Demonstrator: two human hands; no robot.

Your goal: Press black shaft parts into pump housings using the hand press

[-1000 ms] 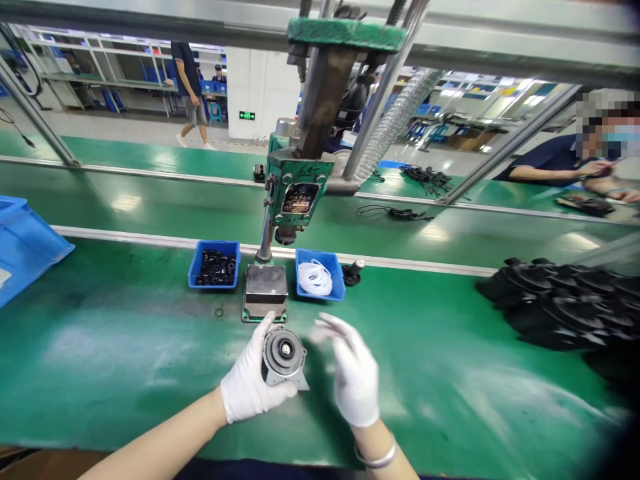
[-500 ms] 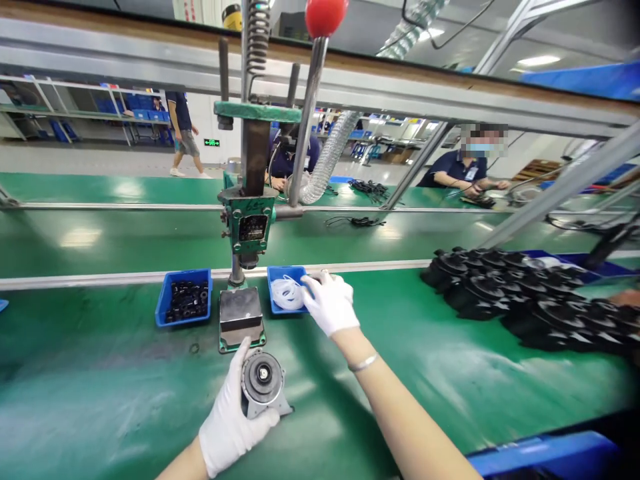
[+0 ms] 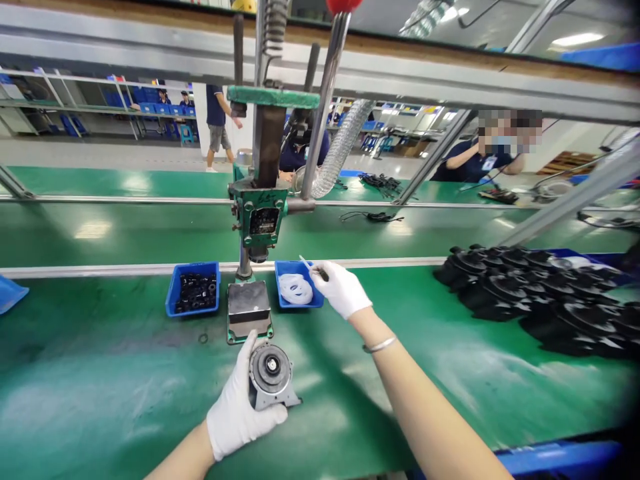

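Blue plastic bin (image 3: 195,269) of small black parts (image 3: 197,293) ahead-left of left white-gloved hand (image 3: 241,410), which grips round grey metal housing (image 3: 271,369). Second blue plastic bin (image 3: 293,268), white loops (image 3: 296,289) inside, just left of right white-gloved hand (image 3: 343,288), closed on slim pale-tipped tool (image 3: 305,262).

Bright overhead light reaches me, a ceiling lamp (image 3: 577,40) glaring at upper right. My green worktop (image 3: 325,440) throws back pale, milky reflections; a soft shadow lies beside my right forearm (image 3: 430,407). Blackness smudges the far-right edge.
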